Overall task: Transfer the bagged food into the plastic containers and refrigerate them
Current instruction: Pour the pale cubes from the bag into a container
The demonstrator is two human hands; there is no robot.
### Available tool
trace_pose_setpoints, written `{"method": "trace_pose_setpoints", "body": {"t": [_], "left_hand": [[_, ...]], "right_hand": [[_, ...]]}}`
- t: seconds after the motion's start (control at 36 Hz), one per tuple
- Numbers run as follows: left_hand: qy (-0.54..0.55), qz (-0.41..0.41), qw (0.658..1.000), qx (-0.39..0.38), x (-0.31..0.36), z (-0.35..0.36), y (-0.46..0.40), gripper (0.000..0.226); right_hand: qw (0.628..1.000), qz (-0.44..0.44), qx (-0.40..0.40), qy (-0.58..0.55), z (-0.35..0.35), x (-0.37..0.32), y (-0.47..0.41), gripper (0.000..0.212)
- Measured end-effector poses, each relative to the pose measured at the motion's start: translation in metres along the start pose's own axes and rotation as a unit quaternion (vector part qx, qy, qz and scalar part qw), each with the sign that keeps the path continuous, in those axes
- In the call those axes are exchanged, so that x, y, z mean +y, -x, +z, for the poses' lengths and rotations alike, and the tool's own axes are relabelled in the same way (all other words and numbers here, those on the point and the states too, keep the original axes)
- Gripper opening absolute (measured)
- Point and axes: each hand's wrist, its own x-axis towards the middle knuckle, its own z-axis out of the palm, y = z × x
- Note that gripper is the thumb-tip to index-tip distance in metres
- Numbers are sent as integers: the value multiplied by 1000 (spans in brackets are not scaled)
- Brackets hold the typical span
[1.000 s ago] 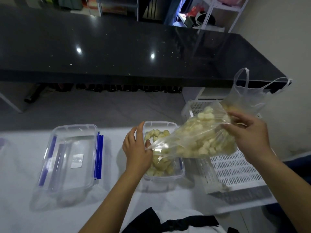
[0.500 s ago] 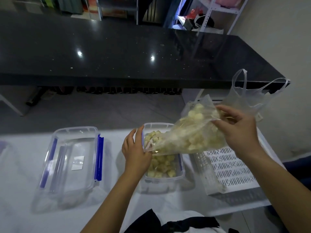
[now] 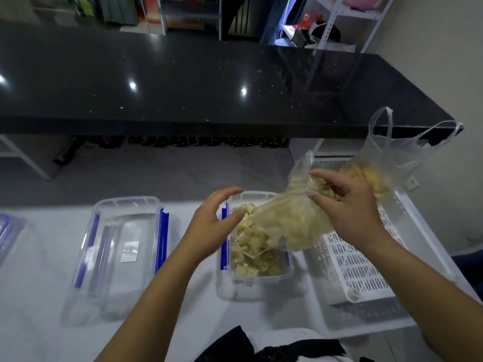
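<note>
Pinching the bunched end of the clear bag (image 3: 287,223), the right hand (image 3: 350,210) is tipping it mouth-down over the open container (image 3: 261,276), where pale food chunks (image 3: 251,259) are piling up. The left hand (image 3: 211,226) is hovering loose-fingered beside the bag's mouth, gripping nothing. An empty container (image 3: 122,246) is sitting to the left on the white surface (image 3: 39,296), a white basket (image 3: 350,265) to the right.

Right hand (image 3: 350,205): pinches clear food bag (image 3: 287,220), tilted over open container (image 3: 258,270)
Left hand (image 3: 211,226): fingers spread beside container

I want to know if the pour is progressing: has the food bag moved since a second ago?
Yes. The food bag has tipped lower toward the filling container, its mouth now down inside; the right hand grips its raised end.
</note>
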Motion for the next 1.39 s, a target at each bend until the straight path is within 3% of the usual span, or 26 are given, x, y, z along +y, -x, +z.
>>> {"method": "trace_pose_setpoints", "body": {"t": [0.19,0.33,0.39,0.53,0.58,0.75,0.94,1.11,1.25,1.39], "left_hand": [[59,61,989,-119,45,17,-51,54],[197,6,956,-216,56,36,-79,75],[213,-5,948,-235,53,44,-85,69],[198,7,963,-185,49,54,-88,25],[199,16,967,-160,51,55,-87,17],[207,33,970,-121,54,53,-82,17],[180,31,973,-141,49,60,-75,19],[160,32,976,-148,47,63,-74,16],[149,35,977,-149,46,62,-75,18],[138,31,978,-151,47,63,-75,19]], "right_hand": [[1000,-12,-22,8,-1,-3,5,45],[997,-16,-70,31,-3,-9,15,46],[997,-17,-76,29,-3,-9,21,48],[998,-5,-59,-7,-7,-4,31,44],[999,17,-48,-10,-10,1,34,43],[995,99,14,-16,-12,22,56,48],[966,229,-56,108,-6,60,103,57],[940,224,-51,251,-22,74,129,37],[959,178,-15,219,-17,76,129,33],[950,163,15,264,-7,74,118,5]]}}
